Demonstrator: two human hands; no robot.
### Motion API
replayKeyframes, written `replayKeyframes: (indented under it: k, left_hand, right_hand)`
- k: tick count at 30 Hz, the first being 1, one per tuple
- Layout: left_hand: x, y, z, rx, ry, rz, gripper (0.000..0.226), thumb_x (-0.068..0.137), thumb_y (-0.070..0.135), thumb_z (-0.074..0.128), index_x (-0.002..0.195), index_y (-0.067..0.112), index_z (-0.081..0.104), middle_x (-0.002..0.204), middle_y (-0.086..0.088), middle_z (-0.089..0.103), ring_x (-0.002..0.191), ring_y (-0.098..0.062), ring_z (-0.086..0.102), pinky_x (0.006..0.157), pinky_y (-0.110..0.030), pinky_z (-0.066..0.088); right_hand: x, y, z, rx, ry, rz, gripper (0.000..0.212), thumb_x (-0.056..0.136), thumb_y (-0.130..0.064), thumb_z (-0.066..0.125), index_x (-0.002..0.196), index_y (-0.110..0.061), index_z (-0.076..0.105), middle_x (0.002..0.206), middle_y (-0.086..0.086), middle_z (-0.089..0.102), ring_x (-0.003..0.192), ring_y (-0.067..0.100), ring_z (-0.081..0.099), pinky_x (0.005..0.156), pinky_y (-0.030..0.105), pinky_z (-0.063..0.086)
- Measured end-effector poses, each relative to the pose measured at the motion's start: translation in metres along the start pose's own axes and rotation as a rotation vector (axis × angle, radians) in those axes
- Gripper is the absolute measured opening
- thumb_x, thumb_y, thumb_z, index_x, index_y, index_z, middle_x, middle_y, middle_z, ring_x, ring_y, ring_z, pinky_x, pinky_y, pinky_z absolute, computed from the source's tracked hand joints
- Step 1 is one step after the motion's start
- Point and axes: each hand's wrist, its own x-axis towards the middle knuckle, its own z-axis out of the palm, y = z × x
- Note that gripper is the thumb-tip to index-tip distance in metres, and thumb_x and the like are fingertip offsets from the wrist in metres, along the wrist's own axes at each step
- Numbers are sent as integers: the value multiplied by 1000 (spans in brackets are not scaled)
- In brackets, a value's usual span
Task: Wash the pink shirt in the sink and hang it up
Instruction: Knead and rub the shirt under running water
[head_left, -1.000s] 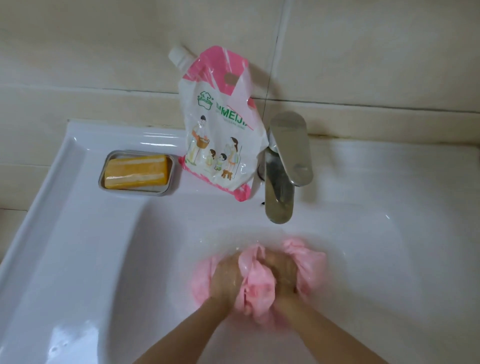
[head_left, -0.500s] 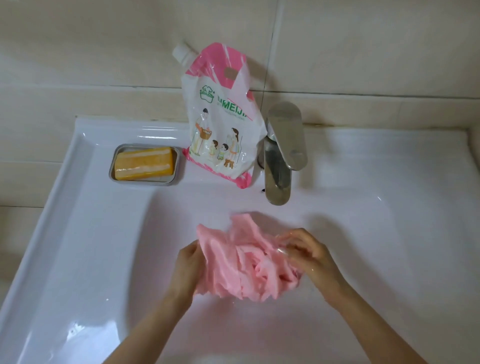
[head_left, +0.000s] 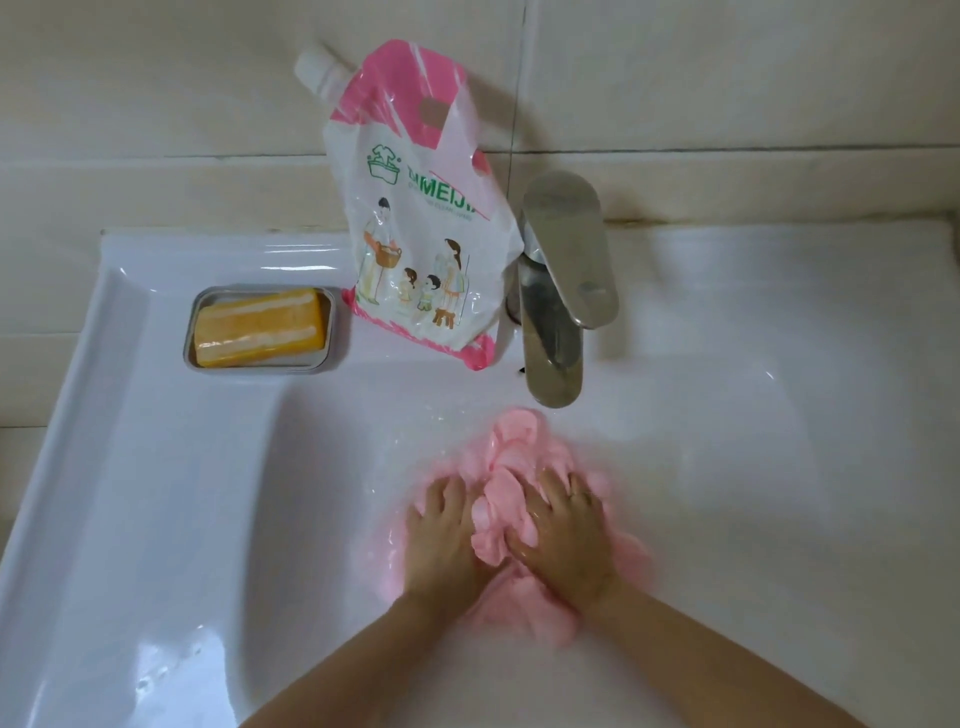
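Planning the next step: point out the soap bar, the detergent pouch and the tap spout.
soap bar (head_left: 260, 328): head view, middle of top face.
detergent pouch (head_left: 415, 244): head view, printed front panel.
tap spout (head_left: 553, 370): head view, near its outlet end.

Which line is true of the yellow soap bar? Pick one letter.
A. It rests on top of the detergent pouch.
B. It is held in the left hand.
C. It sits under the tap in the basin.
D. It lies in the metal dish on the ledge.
D: the yellow soap bar lies in the metal dish on the ledge of the sink, left of the detergent pouch, untouched by either hand.
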Motion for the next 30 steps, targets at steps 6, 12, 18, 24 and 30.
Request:
replayKeyframes:
  k: [6,12,18,24,30]
  left_hand:
    - [23,-1,12,9,79,28,62,62,59,59,107,17,69,104,-8,62,95,-35,59,74,-48,54]
    - [46,-3,19,-244,111,-4,29,82,33,41,82,16,65,77,-1,63,73,-23,64,76,-33,51]
    - [53,12,-22,-338,15,-223,41,93,25,28,63,18,56,60,3,56,56,-17,54,55,-25,41]
    - [13,-5,-71,-1439,-14,-343,43,86,62,37,96,29,62,96,4,69,89,-13,64,72,-23,48]
    - [-22,-6,-65,-845,-49,-118,50,67,61,61,114,53,46,104,9,51,87,-6,53,72,-15,42]
  right_hand:
    - [21,8,20,-49,319,-62,43,95,-51,28,105,-17,52,100,13,71,89,32,68,76,38,52]
    - [38,12,29,-21,416,6,52,96,-28,25,86,-10,73,82,8,73,73,25,70,66,34,57]
    - [59,-9,-8,280,276,372,45,94,-26,39,63,-10,68,54,9,62,49,26,61,46,29,47]
    - [4,1,-70,904,135,233,22,91,-36,61,113,-35,58,99,-12,69,92,6,65,79,27,52]
    - [-37,6,-64,159,279,73,58,87,-71,38,85,-20,66,101,0,61,94,19,51,74,36,53]
